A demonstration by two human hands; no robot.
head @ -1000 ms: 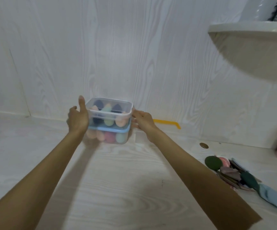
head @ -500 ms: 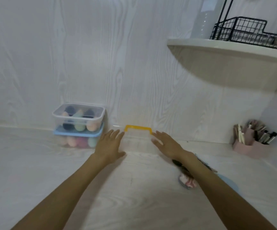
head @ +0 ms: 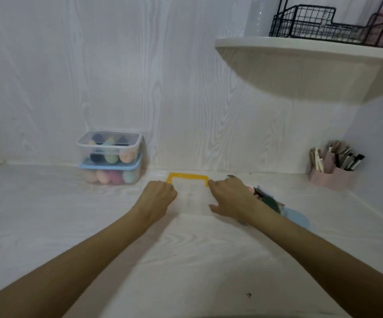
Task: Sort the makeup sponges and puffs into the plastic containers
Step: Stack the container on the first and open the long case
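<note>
Head view: no legible writing; both hands grip an orange-rimmed container [head: 188, 177].

Bare arms, nothing worn.
I see my left hand [head: 159, 195] and right hand [head: 230, 198] bare, forearms sleeveless, no rings or watch visible.

Two lidded clear containers stand stacked against the far wall at left: upper container [head: 109, 144] with clear lid, holding dark, green and peach sponges; lower container [head: 111, 173] with blue lid, holding peach, pink and teal sponges. A clear container with orange rim [head: 187, 179] sits at centre. Loose puffs [head: 270, 201], dark green and pale blue, lie piled at right
</note>
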